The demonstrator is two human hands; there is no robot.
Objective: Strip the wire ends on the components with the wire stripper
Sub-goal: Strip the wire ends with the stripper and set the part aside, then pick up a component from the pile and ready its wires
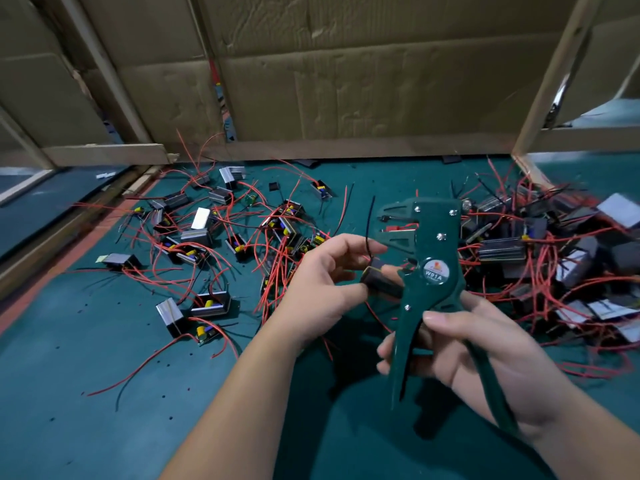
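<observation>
Left grip (322,282) pinches 1 component (379,278), its 1 black wire (370,230) upright, touching the 1 wire stripper (434,237); right grip (485,344) clasps both handles, jaws apart. 2 groups of loose components on worktop (104,393): scatter (201,237) left of grips, heap (554,254) right; nos. uncountable.

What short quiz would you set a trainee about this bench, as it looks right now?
1. True or false: the right hand grips the green wire stripper by its handles.
2. The wire rising from the component that the left hand pinches is: A red, B black, C yellow.
3. Short answer: is that wire already between the stripper's jaws?

Key: 1 true. 2 B. 3 No, it stands just to the left of the open jaws.
</observation>
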